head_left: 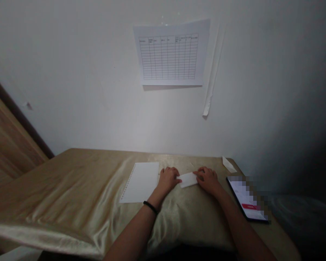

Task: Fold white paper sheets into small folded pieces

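Note:
A small folded piece of white paper (pixel 188 179) lies on the tan satin cloth covering the table (pixel 70 188). My left hand (pixel 168 178), with a black band on its wrist, has curled fingers pressing on the paper's left end. The fingers of my right hand (pixel 208 178) are bent down onto the paper's right end. Both hands rest on the cloth, holding the paper between them.
A white perforated sheet (pixel 141 181) lies left of my hands. A phone with a lit screen (pixel 247 198) sits at the right edge. A scrap of paper (pixel 228 164) is at the far right corner. A printed table sheet (pixel 171 53) hangs on the wall. Wooden furniture (pixel 5 137) stands at left.

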A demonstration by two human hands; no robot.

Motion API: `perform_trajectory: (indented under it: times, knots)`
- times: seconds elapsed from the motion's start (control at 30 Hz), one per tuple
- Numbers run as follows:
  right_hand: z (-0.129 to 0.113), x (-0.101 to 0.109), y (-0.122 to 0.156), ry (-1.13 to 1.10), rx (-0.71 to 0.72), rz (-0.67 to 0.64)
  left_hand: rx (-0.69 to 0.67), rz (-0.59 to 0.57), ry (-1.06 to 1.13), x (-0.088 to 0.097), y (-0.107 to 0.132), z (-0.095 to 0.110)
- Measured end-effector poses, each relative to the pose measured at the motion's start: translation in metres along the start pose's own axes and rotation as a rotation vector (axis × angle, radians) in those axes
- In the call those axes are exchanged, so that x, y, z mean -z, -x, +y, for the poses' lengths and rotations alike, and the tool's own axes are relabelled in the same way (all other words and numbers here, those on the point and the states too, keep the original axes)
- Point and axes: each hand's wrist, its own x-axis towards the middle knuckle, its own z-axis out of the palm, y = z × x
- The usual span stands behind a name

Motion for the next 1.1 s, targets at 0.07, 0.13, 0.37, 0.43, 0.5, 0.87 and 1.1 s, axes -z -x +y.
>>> perform_trajectory:
  times: [0.07,0.13,0.37,0.43,0.5,0.87,1.1]
  knots:
    - [0.0007,-0.001,-0.0004,-0.008,0.0,-0.002,0.006,-0.005,-0.004,0.0005,-0.0001,0.0009]
    - [0.0018,-0.0021,-0.001,-0.016,0.001,0.005,0.009,-0.011,-0.009,0.0006,-0.0005,0.0013]
    - [0.0044,-0.0003,-0.0032,-0.047,0.006,0.057,0.011,-0.011,-0.015,-0.0023,-0.0013,-0.002]
    - [0.0041,0.0009,-0.0032,-0.05,0.0,0.058,0.007,-0.017,-0.009,-0.0024,-0.0007,-0.0023]
    - [0.0036,0.0017,-0.0029,-0.049,-0.004,0.061,-0.002,-0.016,-0.002,-0.0021,0.0,-0.002]
    - [0.0026,0.0039,-0.0018,-0.037,0.005,0.034,-0.016,0.009,0.03,-0.0035,0.0004,-0.0038]
    - [0.0016,0.0031,-0.001,-0.049,-0.002,0.046,-0.018,-0.01,0.051,-0.0027,0.0011,-0.0045]
